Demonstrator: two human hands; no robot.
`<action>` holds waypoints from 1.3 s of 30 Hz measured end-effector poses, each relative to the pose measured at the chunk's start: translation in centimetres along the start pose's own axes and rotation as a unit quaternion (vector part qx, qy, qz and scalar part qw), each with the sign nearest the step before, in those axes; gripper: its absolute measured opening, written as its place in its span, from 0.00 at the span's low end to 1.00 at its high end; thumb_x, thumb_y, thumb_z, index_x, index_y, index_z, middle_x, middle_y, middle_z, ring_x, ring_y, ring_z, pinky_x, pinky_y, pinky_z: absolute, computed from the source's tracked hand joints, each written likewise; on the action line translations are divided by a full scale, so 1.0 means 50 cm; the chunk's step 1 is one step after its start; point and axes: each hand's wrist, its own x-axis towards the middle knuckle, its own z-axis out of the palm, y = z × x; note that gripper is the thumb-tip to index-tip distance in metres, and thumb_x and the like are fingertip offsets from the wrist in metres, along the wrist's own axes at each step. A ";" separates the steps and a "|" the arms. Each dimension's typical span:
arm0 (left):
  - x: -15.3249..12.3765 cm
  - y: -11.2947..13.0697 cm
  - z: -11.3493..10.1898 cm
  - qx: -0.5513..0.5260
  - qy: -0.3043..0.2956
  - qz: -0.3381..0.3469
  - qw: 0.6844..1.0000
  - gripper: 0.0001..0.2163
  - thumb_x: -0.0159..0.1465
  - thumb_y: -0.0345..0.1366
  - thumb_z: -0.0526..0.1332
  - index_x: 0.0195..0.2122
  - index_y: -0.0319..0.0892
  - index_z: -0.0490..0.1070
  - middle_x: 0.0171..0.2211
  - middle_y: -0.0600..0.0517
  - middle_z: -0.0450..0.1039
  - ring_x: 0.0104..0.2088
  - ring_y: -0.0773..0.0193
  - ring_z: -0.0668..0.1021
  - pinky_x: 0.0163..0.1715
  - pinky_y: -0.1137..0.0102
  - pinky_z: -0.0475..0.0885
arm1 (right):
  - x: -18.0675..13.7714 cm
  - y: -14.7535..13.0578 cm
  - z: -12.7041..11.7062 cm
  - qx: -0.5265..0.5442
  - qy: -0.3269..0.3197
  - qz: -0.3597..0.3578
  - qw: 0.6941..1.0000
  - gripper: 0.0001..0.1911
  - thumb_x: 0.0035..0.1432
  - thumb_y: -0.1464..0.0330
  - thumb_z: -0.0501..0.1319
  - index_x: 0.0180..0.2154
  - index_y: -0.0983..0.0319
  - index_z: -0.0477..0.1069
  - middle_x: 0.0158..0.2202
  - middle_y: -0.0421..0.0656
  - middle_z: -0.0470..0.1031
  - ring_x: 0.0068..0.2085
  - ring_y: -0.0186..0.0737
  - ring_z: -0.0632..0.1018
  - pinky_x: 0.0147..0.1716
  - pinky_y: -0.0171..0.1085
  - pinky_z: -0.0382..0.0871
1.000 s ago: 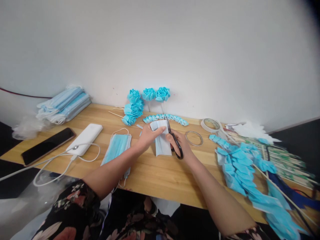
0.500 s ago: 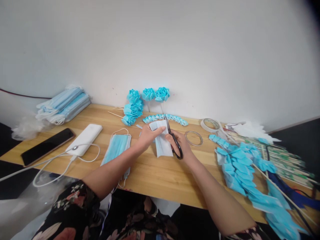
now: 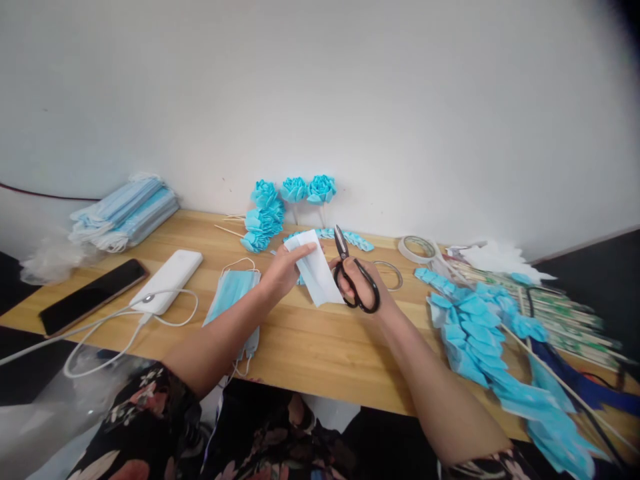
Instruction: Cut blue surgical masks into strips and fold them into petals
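My left hand (image 3: 286, 268) pinches a white-and-pale-blue piece of mask fabric (image 3: 321, 275), thumb on top, above the middle of the table. Black-handled scissors (image 3: 341, 241) are in my right hand (image 3: 366, 280), blades pointing up and away, apart from my left fingers. The lower right corner of the fabric reaches the scissor handles; whether my right fingers touch it I cannot tell. Behind the fabric lies a strip of folded blue petals (image 3: 357, 240), partly hidden. A blue face mask (image 3: 233, 293) rests beneath and beside my left forearm.
Blue flowers on sticks (image 3: 265, 217) stand and lie by the wall. Stacked masks (image 3: 125, 210), a phone (image 3: 93, 297) and a white power bank (image 3: 167, 280) with a cable are left. Tape rolls (image 3: 417, 249), blue petal strips (image 3: 470, 340) and wrapped sticks (image 3: 565, 320) lie right.
The scissors have come off the fabric's edge and turned, their handles now spread wider. The fabric in my left hand has tilted, its lower end swinging right.
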 end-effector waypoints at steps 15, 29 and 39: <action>-0.020 -0.006 0.007 -0.001 -0.234 -0.144 0.962 0.18 0.48 0.43 0.72 0.37 0.39 0.76 0.33 0.45 0.79 0.31 0.57 0.80 0.34 0.66 0.72 | 0.003 0.002 -0.015 0.235 -0.160 0.010 0.959 0.35 0.49 0.35 0.56 0.32 0.61 0.73 0.14 0.29 0.53 0.13 0.26 0.52 0.18 0.33 0.67; 0.019 0.014 -0.026 -0.155 -0.020 -0.069 0.985 0.14 0.51 0.41 0.67 0.32 0.36 0.75 0.26 0.49 0.76 0.27 0.64 0.76 0.31 0.70 0.71 | -0.030 -0.099 -0.109 0.055 -0.101 -0.089 0.989 0.36 0.46 0.37 0.59 0.43 0.59 0.72 0.26 0.40 0.66 0.27 0.39 0.68 0.29 0.41 0.68; 0.034 0.034 -0.035 -0.249 0.061 -0.050 0.965 0.07 0.53 0.37 0.63 0.25 0.40 0.67 0.20 0.54 0.69 0.20 0.68 0.72 0.21 0.73 0.68 | -0.132 -0.079 -0.100 -0.579 -0.259 0.064 0.770 0.26 0.49 0.66 0.65 0.52 0.57 0.73 0.46 0.47 0.78 0.48 0.51 0.76 0.43 0.40 0.67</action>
